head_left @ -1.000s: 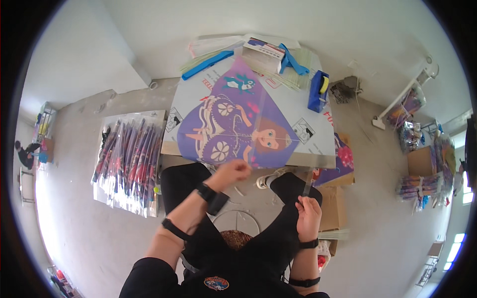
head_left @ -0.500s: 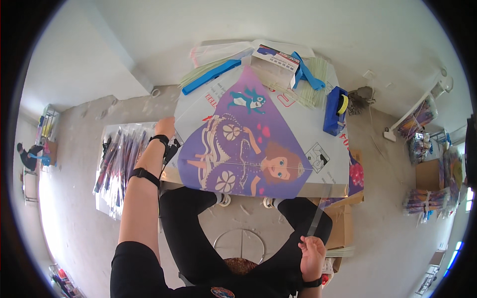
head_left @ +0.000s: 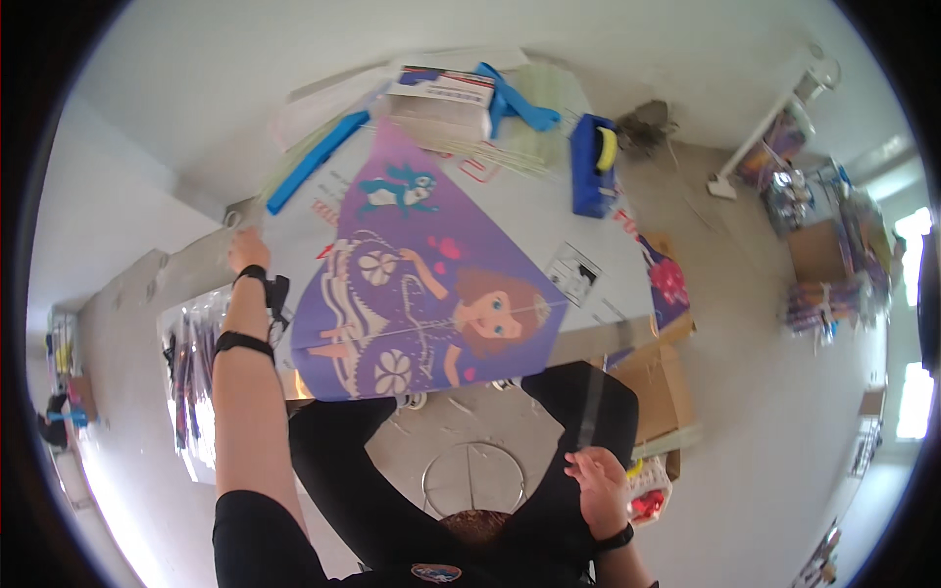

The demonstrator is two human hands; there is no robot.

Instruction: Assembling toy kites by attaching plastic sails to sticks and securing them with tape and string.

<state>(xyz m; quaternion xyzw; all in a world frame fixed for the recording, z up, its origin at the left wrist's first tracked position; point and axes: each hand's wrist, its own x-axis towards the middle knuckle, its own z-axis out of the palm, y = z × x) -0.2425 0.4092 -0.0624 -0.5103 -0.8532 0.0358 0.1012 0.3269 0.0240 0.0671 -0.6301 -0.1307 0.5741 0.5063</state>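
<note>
- Right hand (head_left: 598, 485) down low by the knee, fingers closed on a thin clear strip (head_left: 588, 412), same as a moment ago.
- Purple kite (head_left: 421, 294) with a cartoon girl lying flat on the white table (head_left: 549, 211), just past the lap, no hand on it now.
- Left hand (head_left: 247, 250) gone from the kite's near edge, now stretched far out to the table's left corner, past the kite's left side.
- Fingers there too blurry: cannot tell if open or closed.
- Looks like a reach for something new, maybe one of the thin sticks (head_left: 294, 162) by the long blue bar (head_left: 316, 162).
- Far back: white box (head_left: 441, 98), blue tape holder (head_left: 591, 162).
</note>
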